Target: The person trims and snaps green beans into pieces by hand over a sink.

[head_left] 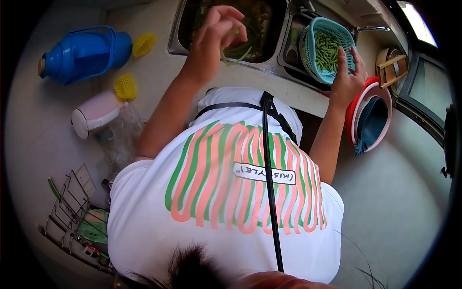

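Note:
My left hand is raised over the near edge of the sink, its fingers curled round a green long bean that dangles in a loop below them. More green strands lie in the sink behind it, partly hidden by the hand. My right hand is at the right edge of a teal plastic basket, thumb and fingers apart. Short cut pieces of green bean fill the bottom of this basket. Whether the fingers touch its rim, I cannot tell.
On the left are a blue thermos, a pink and white kettle and yellow scrubbers. Red and pink basins with a dark blue one are at right, below a wooden rack. A faucet stands behind the basket.

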`<state>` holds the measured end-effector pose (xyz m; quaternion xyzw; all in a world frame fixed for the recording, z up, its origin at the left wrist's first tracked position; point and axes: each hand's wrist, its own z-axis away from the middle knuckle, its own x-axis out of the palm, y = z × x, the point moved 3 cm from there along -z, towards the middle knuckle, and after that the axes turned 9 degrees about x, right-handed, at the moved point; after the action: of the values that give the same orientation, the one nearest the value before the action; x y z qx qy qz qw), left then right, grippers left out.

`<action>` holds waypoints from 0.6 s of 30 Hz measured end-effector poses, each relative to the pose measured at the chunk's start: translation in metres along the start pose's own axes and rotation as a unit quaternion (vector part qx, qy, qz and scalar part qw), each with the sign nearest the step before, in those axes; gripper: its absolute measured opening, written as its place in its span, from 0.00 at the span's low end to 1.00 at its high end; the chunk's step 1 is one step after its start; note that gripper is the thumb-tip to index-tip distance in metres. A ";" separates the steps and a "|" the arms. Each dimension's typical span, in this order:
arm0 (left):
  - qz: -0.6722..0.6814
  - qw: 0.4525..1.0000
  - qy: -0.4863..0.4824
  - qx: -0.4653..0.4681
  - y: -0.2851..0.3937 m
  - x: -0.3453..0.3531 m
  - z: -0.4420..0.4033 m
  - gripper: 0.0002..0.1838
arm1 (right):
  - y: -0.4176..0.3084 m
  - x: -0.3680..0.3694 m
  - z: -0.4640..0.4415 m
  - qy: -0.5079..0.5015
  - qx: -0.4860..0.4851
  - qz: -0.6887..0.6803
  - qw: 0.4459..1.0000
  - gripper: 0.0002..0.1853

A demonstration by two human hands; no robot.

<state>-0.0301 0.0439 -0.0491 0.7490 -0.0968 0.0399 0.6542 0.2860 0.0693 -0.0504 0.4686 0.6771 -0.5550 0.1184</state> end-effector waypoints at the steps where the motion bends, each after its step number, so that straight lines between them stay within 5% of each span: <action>1: 0.002 1.000 -0.007 0.007 0.001 0.003 0.001 0.13 | -0.002 0.000 0.002 -0.044 0.025 -0.059 0.997 0.12; 3: -0.059 0.996 -0.053 0.026 -0.008 0.000 0.001 0.23 | -0.015 0.007 0.009 -0.134 0.026 -0.203 0.970 0.11; 6: -0.210 0.973 -0.076 0.058 0.001 0.011 0.000 0.21 | -0.065 0.026 0.022 -0.274 -0.037 -0.306 0.911 0.10; 8: -0.293 0.945 -0.098 0.109 0.009 0.022 0.001 0.21 | -0.102 0.031 0.026 -0.320 -0.152 -0.261 0.898 0.10; 11: -0.313 0.928 -0.134 0.153 0.007 0.024 0.003 0.23 | -0.125 0.046 0.034 -0.358 -0.198 -0.259 0.875 0.14; 18: -0.300 0.915 -0.153 0.220 -0.004 0.013 0.007 0.29 | -0.130 0.053 0.032 -0.395 -0.163 -0.271 0.862 0.14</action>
<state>-0.0171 0.0365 -0.0517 0.8649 0.0452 -0.2530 0.4311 0.1468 0.0759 -0.0150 -0.0180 0.7548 -0.5855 0.2952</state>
